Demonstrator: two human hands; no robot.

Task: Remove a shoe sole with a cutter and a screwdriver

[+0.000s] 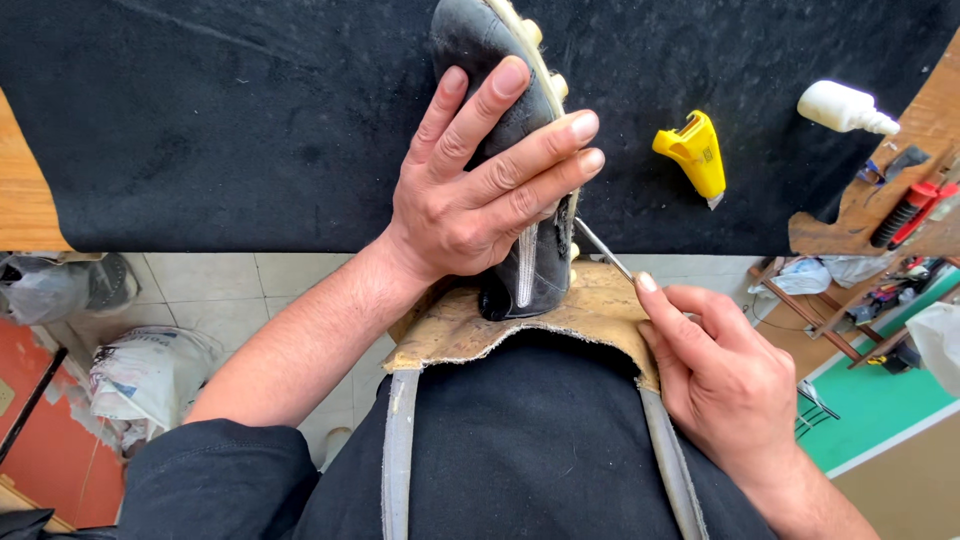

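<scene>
**Studded boot on my lap, awl at the sole seam**

My left hand [470, 195] is wrapped over a black football boot [520, 270], which sits on its side with the heel on the worn leather apron pad [470, 335] across my lap and the toe out over the black cloth on the bench [200, 120]. The pale studs [545, 60] face right. The fingers [540, 150] of that hand are spread and pressed flat on the upper, clamping it down.

My right hand [720, 375] pinches a thin metal awl [603, 249], fingers together on it, with the tip at the edge where sole meets upper.

Handling-wise I'd say the boot is light. The upper looks soft and gives under my fingers, while the sole plate looks stiff. So the best hold is probably broad, across the midfoot, and not by the studs. The upper's surface looks a bit slick.

A yellow utility knife [693, 152] and a white squeeze bottle [845, 107] lie on the cloth to the right, well apart from the boot.
</scene>
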